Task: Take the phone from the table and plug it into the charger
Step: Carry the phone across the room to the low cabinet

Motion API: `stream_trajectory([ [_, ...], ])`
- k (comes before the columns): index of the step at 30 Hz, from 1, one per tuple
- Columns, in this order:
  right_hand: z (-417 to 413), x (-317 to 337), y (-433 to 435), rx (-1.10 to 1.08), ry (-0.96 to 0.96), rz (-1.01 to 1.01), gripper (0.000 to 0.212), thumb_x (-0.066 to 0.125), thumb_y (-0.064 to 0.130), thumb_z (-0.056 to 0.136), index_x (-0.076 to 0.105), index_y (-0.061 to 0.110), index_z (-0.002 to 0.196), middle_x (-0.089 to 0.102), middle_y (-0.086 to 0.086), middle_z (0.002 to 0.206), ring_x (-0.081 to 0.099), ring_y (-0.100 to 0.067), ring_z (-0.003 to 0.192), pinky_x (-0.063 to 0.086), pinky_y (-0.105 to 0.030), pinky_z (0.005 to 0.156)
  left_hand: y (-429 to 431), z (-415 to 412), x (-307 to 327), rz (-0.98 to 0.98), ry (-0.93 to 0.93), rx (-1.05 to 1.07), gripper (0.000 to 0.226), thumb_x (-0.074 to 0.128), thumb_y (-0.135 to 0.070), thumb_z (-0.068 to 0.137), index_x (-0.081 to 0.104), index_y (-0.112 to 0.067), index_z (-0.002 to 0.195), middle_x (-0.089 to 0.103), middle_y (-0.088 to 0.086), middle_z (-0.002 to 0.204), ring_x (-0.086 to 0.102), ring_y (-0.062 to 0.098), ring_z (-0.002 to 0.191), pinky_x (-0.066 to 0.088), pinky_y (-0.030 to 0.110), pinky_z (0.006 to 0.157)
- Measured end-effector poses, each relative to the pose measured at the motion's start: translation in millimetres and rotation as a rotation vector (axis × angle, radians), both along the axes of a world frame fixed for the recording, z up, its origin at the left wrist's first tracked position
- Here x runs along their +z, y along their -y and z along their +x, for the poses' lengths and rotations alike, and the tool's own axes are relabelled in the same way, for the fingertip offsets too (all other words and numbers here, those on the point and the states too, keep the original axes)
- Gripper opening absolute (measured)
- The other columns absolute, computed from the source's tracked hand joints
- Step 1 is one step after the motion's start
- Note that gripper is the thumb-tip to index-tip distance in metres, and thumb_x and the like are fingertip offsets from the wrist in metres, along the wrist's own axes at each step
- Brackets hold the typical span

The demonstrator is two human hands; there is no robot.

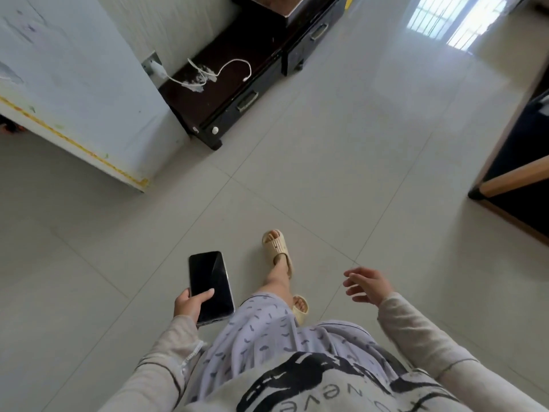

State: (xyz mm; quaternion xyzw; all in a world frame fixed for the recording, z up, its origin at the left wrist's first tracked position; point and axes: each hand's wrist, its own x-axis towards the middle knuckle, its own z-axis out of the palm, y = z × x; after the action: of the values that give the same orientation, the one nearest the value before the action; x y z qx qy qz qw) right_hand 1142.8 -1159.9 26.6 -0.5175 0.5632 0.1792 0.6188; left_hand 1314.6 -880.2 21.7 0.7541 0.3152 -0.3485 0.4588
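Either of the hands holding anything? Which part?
Left hand grips the phone by its lower end, thumb across the screen. Right hand is empty.

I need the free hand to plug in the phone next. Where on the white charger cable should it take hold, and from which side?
Probably at the loose plug end of the charger cable, pinched just behind the tip. It lies near the front edge of the dark cabinet, curling away from the wall adapter, so the empty right hand can come from above on the floor side.
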Motion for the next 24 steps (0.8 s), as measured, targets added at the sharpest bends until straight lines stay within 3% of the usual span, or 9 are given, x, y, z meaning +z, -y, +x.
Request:
stream_trajectory([
  [2,10.9,-4.4,15.5,-0.002,-0.033,-0.007,0.013,0.040,0.002,0.093,0.053,0.005,0.093,0.055,-0.005,0.067,0.056,-0.011,0.046,0.042,-0.016,0.042,24.5,20.9,-5.1,-0.005,0.000,-0.022,0.008,0.063,0.004,0.078,0.057,0.000,0.079,0.057,0.017,0.097,0.053,0.028,0.090,0.044,0.038,0.084],
  [5,28.6,-7.3,39.7,-0.040,-0.099,-0.013,0.013,0.039,0.000,0.093,0.052,0.003,0.095,0.053,-0.007,0.066,0.048,-0.017,0.054,0.040,-0.021,0.046,66.3,58.8,-5.7,-0.024,0.007,-0.024,0.030,0.062,0.005,0.079,0.057,0.010,0.108,0.057,0.017,0.099,0.053,0.027,0.091,0.043,0.037,0.085],
  [7,36.1,-6.3,54.0,-0.077,-0.148,-0.022,0.013,0.039,-0.001,0.093,0.052,0.001,0.095,0.052,-0.009,0.065,0.047,-0.019,0.054,0.038,-0.026,0.050,92.3,80.9,-2.0,-0.041,0.016,-0.031,0.035,0.062,0.005,0.079,0.056,0.012,0.113,0.056,0.017,0.100,0.053,0.027,0.093,0.045,0.041,0.089],
  [9,46.1,-6.3,71.7,-0.107,-0.181,-0.026,0.013,0.039,-0.003,0.092,0.052,-0.001,0.094,0.050,-0.011,0.064,0.045,-0.021,0.053,0.037,-0.027,0.051,119.2,107.3,1.1,-0.081,0.013,-0.019,0.029,0.062,0.006,0.079,0.058,0.007,0.107,0.056,0.017,0.101,0.053,0.026,0.093,0.045,0.040,0.088],
  [11,54.9,-7.8,88.7,-0.154,-0.196,-0.026,0.011,0.040,-0.003,0.092,0.051,-0.002,0.093,0.050,-0.012,0.064,0.045,-0.021,0.053,0.036,-0.026,0.052,145.9,132.5,6.6,-0.124,0.015,-0.034,0.016,0.062,0.006,0.078,0.057,0.000,0.092,0.057,0.016,0.100,0.053,0.026,0.092,0.046,0.034,0.078],
  [13,62.4,-9.1,105.1,-0.200,-0.215,-0.016,0.011,0.041,-0.002,0.092,0.052,-0.002,0.089,0.049,-0.012,0.064,0.045,-0.020,0.054,0.036,-0.025,0.052,169.9,154.5,10.8,-0.145,0.033,-0.061,0.015,0.062,0.005,0.078,0.055,-0.002,0.090,0.057,0.015,0.100,0.053,0.027,0.091,0.046,0.032,0.071],
  [15,73.9,-10.8,122.5,-0.217,-0.218,0.006,0.014,0.041,-0.001,0.092,0.052,0.000,0.084,0.049,-0.012,0.065,0.044,-0.020,0.054,0.036,-0.025,0.053,192.1,175.4,16.2,-0.166,0.043,-0.056,0.016,0.063,0.005,0.078,0.056,-0.002,0.090,0.059,0.014,0.097,0.054,0.027,0.090,0.045,0.034,0.074],
  [19,111.0,-12.4,161.5,-0.183,-0.212,0.014,0.021,0.040,-0.001,0.093,0.052,0.005,0.076,0.049,-0.012,0.064,0.045,-0.019,0.054,0.035,-0.023,0.053,227.1,207.3,22.6,-0.223,-0.019,0.004,0.014,0.064,0.000,0.078,0.058,-0.011,0.073,0.060,0.008,0.078,0.055,0.030,0.091,0.047,0.045,0.089],
  [24,184.0,-14.9,223.3,-0.042,-0.180,0.010,0.013,0.041,0.002,0.093,0.051,0.006,0.084,0.050,-0.008,0.064,0.046,-0.018,0.051,0.037,-0.017,0.043,260.6,233.3,16.6,-0.203,-0.034,0.091,0.014,0.065,-0.002,0.077,0.058,-0.013,0.073,0.061,0.012,0.085,0.058,0.030,0.083,0.047,0.047,0.092],
])
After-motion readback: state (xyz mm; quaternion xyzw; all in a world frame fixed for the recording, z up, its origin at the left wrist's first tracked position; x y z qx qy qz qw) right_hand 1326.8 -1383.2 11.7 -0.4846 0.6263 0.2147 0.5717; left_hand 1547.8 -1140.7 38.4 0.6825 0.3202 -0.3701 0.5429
